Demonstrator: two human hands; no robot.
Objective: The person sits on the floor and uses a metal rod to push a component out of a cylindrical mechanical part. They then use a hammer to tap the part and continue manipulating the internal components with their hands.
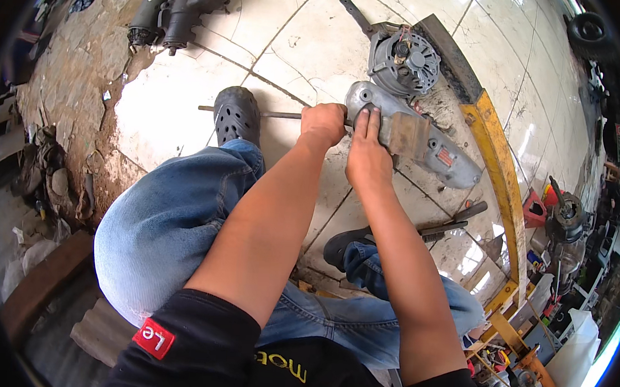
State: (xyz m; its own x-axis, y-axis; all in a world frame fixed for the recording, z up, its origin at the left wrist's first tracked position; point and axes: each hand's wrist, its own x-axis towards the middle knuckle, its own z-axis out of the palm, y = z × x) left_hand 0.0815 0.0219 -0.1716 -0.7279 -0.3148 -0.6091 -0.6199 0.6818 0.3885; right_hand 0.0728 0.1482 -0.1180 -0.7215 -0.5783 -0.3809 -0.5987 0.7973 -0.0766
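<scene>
My left hand (323,122) is closed around a thin dark metal rod (279,114), which lies crosswise and sticks out to the left past my shoe. The rod's right end meets a long grey metal casting (448,156), rounded at its ends and lying on the tiles. On the casting's left part rests my right hand (370,162), two fingers stretched out flat and the others hard to see. A brownish block-like piece (409,137) sits across the casting's middle, just right of my right fingers.
An alternator (405,62) lies beyond the casting. A yellow curved metal bar (503,160) runs along the right. Dark cylindrical parts (186,9) stand at the far left. A dark bar-shaped tool (459,222) lies near my right shoe (349,246); my left shoe (238,116) is beside the rod.
</scene>
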